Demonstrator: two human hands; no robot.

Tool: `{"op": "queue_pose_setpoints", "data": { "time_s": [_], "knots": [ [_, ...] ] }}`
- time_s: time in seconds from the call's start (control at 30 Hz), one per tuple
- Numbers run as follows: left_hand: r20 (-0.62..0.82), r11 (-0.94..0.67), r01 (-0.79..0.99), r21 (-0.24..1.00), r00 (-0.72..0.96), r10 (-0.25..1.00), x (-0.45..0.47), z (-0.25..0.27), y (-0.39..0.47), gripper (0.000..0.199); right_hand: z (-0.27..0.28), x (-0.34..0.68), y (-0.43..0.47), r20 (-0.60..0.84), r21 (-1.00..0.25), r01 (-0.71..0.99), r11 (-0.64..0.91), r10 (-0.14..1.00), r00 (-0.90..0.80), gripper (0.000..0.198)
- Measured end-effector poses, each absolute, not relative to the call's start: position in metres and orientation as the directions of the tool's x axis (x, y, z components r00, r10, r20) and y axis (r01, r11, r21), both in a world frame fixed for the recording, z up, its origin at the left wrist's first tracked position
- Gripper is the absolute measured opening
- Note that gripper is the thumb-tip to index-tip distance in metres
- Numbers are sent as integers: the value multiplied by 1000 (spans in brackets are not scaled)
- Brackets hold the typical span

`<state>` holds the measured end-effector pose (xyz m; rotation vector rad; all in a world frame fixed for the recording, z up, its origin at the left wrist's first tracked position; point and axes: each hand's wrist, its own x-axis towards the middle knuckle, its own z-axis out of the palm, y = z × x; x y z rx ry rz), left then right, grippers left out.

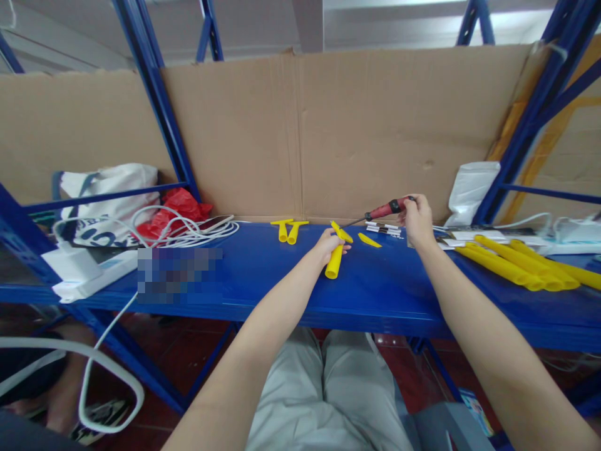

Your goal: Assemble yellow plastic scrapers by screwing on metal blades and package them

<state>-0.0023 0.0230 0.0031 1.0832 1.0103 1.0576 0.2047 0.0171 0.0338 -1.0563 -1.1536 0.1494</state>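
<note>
Two yellow T-pieces (292,234) sit far on the blue shelf (263,275); right of them, the left hand (328,246) grips a yellow tube (333,263). A red-and-black screwdriver (387,210), held by the right hand (417,219), points left toward the tube's far end. Yellow pipes (521,266) lie right.

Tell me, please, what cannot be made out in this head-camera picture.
All in the head view:
Red-handled screwdriver: its tip is too small to tell whether it touches the yellow tubular plastic piece.
Left hand: fingers partly hidden by that piece.
Rightmost long yellow plastic tube: one end cut off by the right edge.
Small white strips: markings too small to read.
Pixelated patch: hides what lies there.
</note>
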Motion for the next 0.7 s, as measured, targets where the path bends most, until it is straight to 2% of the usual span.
{"op": "queue_pose_setpoints", "data": {
  "time_s": [0.13, 0.37, 0.57, 0.7],
  "knots": [
    [-102, 118, -95, 988, 157, 982, -3, 3, 23, 56, 35, 202, 13, 669, -743, 387, 546, 598, 440, 9],
    [-77, 83, -40, 996, 133, 988, -4, 2, 25, 54, 40, 198, 9, 615, -768, 120, 630, 672, 411, 29],
    [-82, 88, -45, 995, 118, 990, -4, 1, 26, 55, 47, 201, 1, 480, -846, -80, 528, 817, 321, 35],
    [-89, 94, -44, 995, 111, 990, -4, 3, 24, 54, 50, 199, -3, 440, -865, -121, 486, 853, 282, 34]
  ]
}}
